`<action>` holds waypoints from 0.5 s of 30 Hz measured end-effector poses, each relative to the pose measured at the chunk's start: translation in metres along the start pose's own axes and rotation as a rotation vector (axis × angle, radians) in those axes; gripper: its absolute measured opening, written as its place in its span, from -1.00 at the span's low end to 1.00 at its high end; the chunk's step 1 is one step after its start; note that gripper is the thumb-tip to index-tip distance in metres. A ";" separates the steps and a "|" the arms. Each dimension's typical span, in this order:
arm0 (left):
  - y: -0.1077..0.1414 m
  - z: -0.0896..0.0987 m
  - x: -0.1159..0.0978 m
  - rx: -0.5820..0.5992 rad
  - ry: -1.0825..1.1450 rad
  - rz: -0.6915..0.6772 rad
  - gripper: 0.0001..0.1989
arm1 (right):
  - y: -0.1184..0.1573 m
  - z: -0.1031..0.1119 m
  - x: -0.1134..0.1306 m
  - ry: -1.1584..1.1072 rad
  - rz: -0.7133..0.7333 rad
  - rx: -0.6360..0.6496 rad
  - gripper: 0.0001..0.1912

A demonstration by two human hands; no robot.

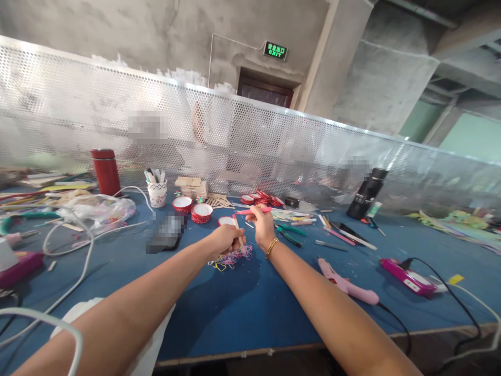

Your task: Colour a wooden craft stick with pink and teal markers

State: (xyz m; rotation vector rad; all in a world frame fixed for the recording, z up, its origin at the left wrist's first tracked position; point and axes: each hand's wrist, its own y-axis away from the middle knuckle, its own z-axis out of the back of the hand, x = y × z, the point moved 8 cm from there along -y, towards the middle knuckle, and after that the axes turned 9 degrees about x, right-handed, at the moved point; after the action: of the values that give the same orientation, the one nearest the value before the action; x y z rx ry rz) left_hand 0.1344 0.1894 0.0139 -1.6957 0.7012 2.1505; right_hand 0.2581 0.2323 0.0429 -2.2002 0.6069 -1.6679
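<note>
My left hand point(226, 240) is closed around a flat wooden craft stick point(239, 231), which stands nearly upright with its top end showing. In my right hand point(263, 225) is a pink marker pen point(256, 211), held in a pinch with its tip at the upper end of the stick. Whether the tip touches the wood I cannot tell. Below my left hand lies a tangle of colourful rubber bands point(230, 259). A small red-rimmed paper cup point(226, 221) sits just behind that hand, partly hidden. Green-handled pliers point(289, 234) rest right of my right hand.
A pink glue gun point(346, 284) and a magenta power strip point(409, 277) lie at right. Behind stand a red thermos point(106, 172), a cup of pens point(157, 193), red paper cups point(201, 213) and a black bottle point(366, 194). A phone point(167, 231) and white cable point(84, 266) are at left.
</note>
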 end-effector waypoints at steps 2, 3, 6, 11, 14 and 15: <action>0.000 0.000 0.000 0.001 0.007 -0.001 -0.66 | 0.001 -0.003 -0.001 -0.001 -0.006 0.024 -0.78; 0.000 -0.001 0.000 0.001 0.010 0.000 -0.66 | 0.001 -0.004 -0.001 0.001 -0.007 0.034 -0.79; -0.001 -0.001 0.000 0.001 0.005 -0.003 -0.65 | 0.000 -0.003 -0.001 0.004 -0.008 0.024 -0.78; -0.001 0.001 0.000 -0.002 -0.006 -0.004 -0.63 | 0.000 0.000 -0.002 -0.002 -0.014 -0.011 -0.73; 0.000 0.001 -0.001 -0.005 0.000 -0.005 -0.64 | 0.000 -0.004 -0.003 0.014 -0.009 0.035 -0.75; 0.001 0.001 -0.002 -0.008 0.001 -0.007 -0.64 | 0.000 -0.004 -0.003 0.016 -0.007 0.041 -0.76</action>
State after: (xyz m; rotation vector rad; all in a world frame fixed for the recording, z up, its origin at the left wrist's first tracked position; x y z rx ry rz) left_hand 0.1341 0.1894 0.0160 -1.7012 0.6872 2.1505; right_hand 0.2531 0.2338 0.0415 -2.1642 0.5650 -1.6880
